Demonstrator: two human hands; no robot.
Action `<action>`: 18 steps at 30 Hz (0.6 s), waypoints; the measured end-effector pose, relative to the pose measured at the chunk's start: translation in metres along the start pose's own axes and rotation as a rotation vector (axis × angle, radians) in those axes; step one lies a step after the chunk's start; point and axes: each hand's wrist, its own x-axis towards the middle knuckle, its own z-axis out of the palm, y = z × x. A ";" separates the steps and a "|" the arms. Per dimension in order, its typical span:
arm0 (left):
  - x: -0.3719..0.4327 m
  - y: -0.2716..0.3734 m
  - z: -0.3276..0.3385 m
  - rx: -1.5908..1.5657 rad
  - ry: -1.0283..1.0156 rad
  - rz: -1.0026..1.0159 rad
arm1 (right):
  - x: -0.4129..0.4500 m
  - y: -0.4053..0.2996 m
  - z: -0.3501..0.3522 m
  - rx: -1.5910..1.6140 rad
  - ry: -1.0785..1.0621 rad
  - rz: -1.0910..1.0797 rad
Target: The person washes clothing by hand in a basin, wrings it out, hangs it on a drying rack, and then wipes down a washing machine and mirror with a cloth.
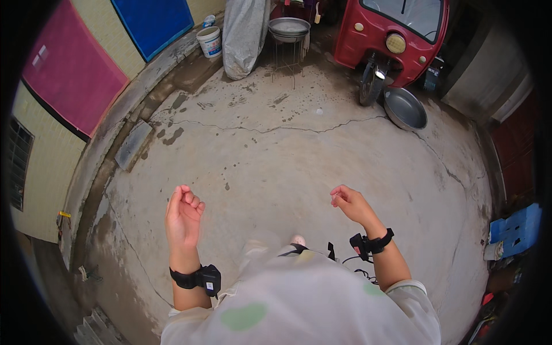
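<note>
My left hand (185,220) is held up over the concrete ground with its palm showing and its fingers loosely curled. Nothing lies in that palm. To the right, my right hand (350,204) hangs in the air, fingers bent and thumb near the index finger; no object can be made out in it. Both hands are apart from any surface. Each forearm wears a black strapped device, one on the left wrist (200,279) and one on the right (370,244). Cracked concrete (267,172) spreads before me.
Ahead stand a red three-wheeled vehicle (390,43), a grey metal basin (405,108), a washbasin (290,26) on a wire stand, a silver-covered object (245,39) and a white bucket (210,42). A stone slab (133,144) lies left; a blue crate (515,230) is right.
</note>
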 end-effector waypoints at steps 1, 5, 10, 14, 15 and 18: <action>0.022 0.000 -0.002 -0.005 0.022 0.005 | 0.035 -0.014 -0.001 -0.007 -0.022 0.002; 0.122 -0.003 -0.023 0.004 0.086 0.034 | 0.158 -0.041 -0.004 -0.197 -0.254 -0.122; 0.282 -0.002 -0.023 -0.086 0.131 -0.008 | 0.290 -0.052 -0.026 -0.258 -0.242 -0.097; 0.418 0.000 0.037 -0.041 0.027 -0.053 | 0.372 -0.062 -0.067 -0.280 -0.094 0.074; 0.451 -0.003 0.057 0.017 -0.015 -0.061 | 0.391 -0.064 -0.076 -0.269 -0.028 0.096; 0.534 -0.016 0.094 0.091 -0.097 -0.129 | 0.448 -0.061 -0.096 -0.170 0.033 0.130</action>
